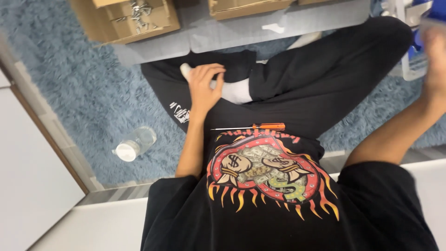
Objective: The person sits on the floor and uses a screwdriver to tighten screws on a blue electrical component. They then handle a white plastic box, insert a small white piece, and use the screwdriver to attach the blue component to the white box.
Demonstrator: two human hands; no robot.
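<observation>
The orange-handled screwdriver [253, 126] lies flat across the person's lap, its thin shaft pointing toward the left arm, touched by neither hand; the left hand [204, 86] rests with fingers curled loosely on the white sock [232, 88] of a folded leg, holding nothing; the right hand [434, 60] is raised at the frame's edge, blurred, near a clear plastic bin [411, 62] with something blue in it, and whether it grips anything I cannot tell. By my judgement this is a pause between steps, the tool set down; taking it up again would call for a hand to come back to the lap and pinch the handle. The person sits cross-legged on a shaggy blue rug [83, 83]; a clear bottle [134, 143] lies on it near the left arm; cardboard boxes [130, 18] stand beyond, one holding metal fittings; a white panel borders the rug.
</observation>
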